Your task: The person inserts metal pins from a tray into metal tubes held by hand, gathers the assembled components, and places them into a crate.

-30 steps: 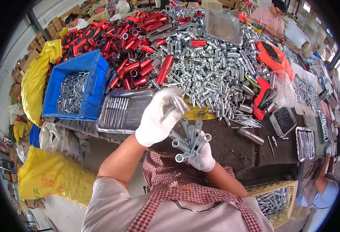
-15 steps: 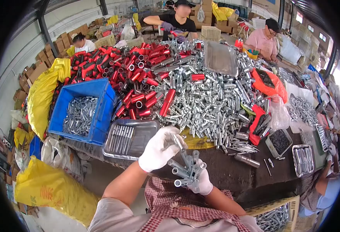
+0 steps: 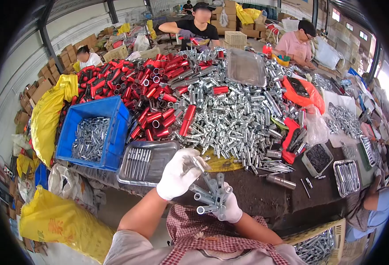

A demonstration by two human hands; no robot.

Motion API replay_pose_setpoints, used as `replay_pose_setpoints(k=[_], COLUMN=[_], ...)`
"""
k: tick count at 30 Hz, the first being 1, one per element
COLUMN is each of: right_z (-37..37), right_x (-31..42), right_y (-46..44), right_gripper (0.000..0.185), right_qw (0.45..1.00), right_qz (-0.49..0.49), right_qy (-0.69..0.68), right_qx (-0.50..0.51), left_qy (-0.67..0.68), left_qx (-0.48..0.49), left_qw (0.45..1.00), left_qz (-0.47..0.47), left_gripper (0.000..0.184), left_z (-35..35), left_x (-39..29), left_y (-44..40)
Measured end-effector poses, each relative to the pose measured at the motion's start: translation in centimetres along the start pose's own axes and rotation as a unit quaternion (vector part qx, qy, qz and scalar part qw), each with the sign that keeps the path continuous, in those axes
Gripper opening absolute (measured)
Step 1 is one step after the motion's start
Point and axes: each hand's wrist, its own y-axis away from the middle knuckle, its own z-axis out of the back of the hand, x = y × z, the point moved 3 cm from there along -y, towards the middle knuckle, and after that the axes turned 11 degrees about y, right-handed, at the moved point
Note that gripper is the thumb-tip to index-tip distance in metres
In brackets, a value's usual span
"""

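My left hand (image 3: 177,176), in a white glove, pinches a short silver metal tube (image 3: 198,164) between thumb and fingertips. Just below and to the right, my right hand (image 3: 233,208), gloved too, grips a bunch of metal tubes (image 3: 211,197) with their hollow ends fanning out toward me. The pinched tube is close above the bunch; I cannot tell whether they touch. Beyond my hands lies a large heap of silver metal tubes (image 3: 230,126) on the table. A clear plastic tray (image 3: 164,164) with several slim metal rods sits left of my left hand.
A blue bin (image 3: 119,112) of small metal parts stands left, beside red tubes and handles (image 3: 152,90). Right are a box of dark screws (image 3: 319,160), a tray of rods (image 3: 347,179) and a red tool handle (image 3: 290,139). People work across the table and at right.
The view has shifted slightly. My hands keep nearly the same pose, with the pinched tube and the bunch still held. Across the table, a person's gloved hand has moved a little.
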Motion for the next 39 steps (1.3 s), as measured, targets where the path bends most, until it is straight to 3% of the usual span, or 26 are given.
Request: replay_pose_setpoints(k=[5,11,13,14,15,18,19,20,22,23,24,25,26,27,28,30,31,32,33,36,37,38,39], right_z=[-0.5,1.2,2.1,2.7,3.5,3.5,2.4,2.9,5.7,4.6,3.9,2.0,0.2,-0.2,-0.9,0.8,1.0,0.9,2.7,6.2,5.1,4.6,4.5], right_x=[0.1,0.4,0.6,0.7,0.8,0.8,0.8,1.2,1.4,1.6,1.8,1.3,0.6,0.5,0.4,0.5,0.4,0.3,0.5,1.2,1.3,1.3,0.9], right_y=[0.1,0.4,0.8,1.0,1.2,1.0,0.9,1.4,1.4,2.0,1.7,0.8,0.1,-0.1,-0.2,0.4,0.7,1.2,1.9,2.5,2.3,2.1,1.9], right_gripper=[0.049,0.047,0.041,0.046,0.067,0.073,0.075,0.075,0.078,0.058,0.058,0.048,0.042,0.047,0.042,0.038,0.033,0.029,0.027,0.026,0.027,0.027,0.029], right_qw=[1.0,0.998,0.956,0.915,0.866,0.873,0.902,0.801,0.805,0.696,0.703,0.931,0.996,1.0,0.996,0.996,0.962,0.887,0.857,0.831,0.758,0.76,0.895], right_qz=[0.001,0.013,0.079,0.109,0.118,0.119,0.113,0.174,0.132,0.147,0.138,0.074,-0.006,0.023,0.058,0.067,0.105,0.141,0.17,0.174,0.204,0.198,0.158], right_qy=[0.007,0.045,0.268,0.374,0.474,0.463,0.405,0.562,0.562,0.687,0.683,0.355,-0.041,0.009,0.056,0.045,0.202,0.354,0.383,0.449,0.527,0.526,0.297], right_qx=[0.013,-0.05,-0.086,-0.105,-0.108,-0.098,-0.1,-0.112,-0.136,-0.145,-0.145,-0.032,0.078,0.016,0.045,-0.036,-0.152,-0.26,-0.299,-0.278,-0.327,-0.327,-0.293], left_qy=[-0.019,-0.014,0.008,0.027,0.035,0.015,0.015,-0.027,0.014,0.02,0.014,0.044,0.019,0.015,0.013,0.0,0.004,0.002,-0.002,-0.011,-0.006,-0.002,0.005], left_qx=[0.006,-0.012,-0.01,-0.015,-0.007,-0.025,-0.029,-0.024,-0.033,-0.033,-0.042,-0.049,-0.05,-0.062,-0.07,-0.065,-0.069,-0.075,-0.07,-0.063,-0.053,-0.044,-0.026], left_qw=[1.0,1.0,1.0,0.999,0.999,0.999,0.999,0.999,0.999,0.999,0.999,0.998,0.998,0.998,0.997,0.998,0.998,0.997,0.998,0.998,0.998,0.999,0.999], left_qz=[-0.004,-0.006,0.003,0.011,0.003,0.016,0.016,0.011,0.005,0.013,0.016,0.025,0.026,0.021,0.013,0.002,0.012,0.015,0.003,-0.015,-0.024,-0.032,-0.035], left_gripper=[0.043,0.045,0.045,0.045,0.044,0.042,0.041,0.041,0.041,0.041,0.042,0.041,0.041,0.04,0.04,0.041,0.042,0.042,0.043,0.045,0.044,0.044,0.044], left_z=[-0.1,-0.2,-0.5,-0.5,-0.5,-0.4,-0.8,-0.9,-0.7,-0.8,-0.3,-0.2,-0.1,0.0,0.1,0.2,0.1,0.2,0.2,0.4,0.2,0.2,0.3], left_x=[0.0,0.1,-0.1,-0.1,-0.1,0.0,-0.5,-0.8,-0.5,-0.4,-0.6,-0.7,-0.9,-0.8,-0.5,-0.6,-0.8,-0.9,-1.0,-0.8,-0.8,-0.8,-0.4], left_y=[-0.1,-0.2,-0.2,-0.2,-0.2,-0.2,-0.3,-0.6,-0.3,-0.1,0.0,0.2,0.2,0.4,0.5,0.6,0.6,0.6,0.5,0.6,0.5,0.6,0.8])
